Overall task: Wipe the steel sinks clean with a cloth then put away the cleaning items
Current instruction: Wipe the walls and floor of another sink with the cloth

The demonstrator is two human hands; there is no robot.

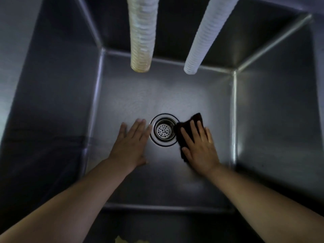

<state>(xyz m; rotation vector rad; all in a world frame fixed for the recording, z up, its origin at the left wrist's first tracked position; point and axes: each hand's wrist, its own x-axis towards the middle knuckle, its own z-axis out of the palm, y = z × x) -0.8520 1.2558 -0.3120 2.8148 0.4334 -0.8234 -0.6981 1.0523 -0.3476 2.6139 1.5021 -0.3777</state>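
Observation:
I look straight down into a deep steel sink (166, 92). Its round drain strainer (164, 131) sits in the middle of the floor. A dark cloth (191, 123) lies on the floor just right of the drain, overlapping the drain's rim. My right hand (199, 146) presses flat on the cloth with straight, spread fingers. My left hand (131, 141) rests flat on the bare sink floor left of the drain, fingers straight, holding nothing. Most of the cloth is hidden under my right hand.
Two corrugated hoses hang down over the far part of the sink, a yellowish one (142, 35) on the left and a white one (206, 37) on the right. Steep steel walls (57, 88) close in all sides. Something pale yellow (122, 240) shows at the bottom edge.

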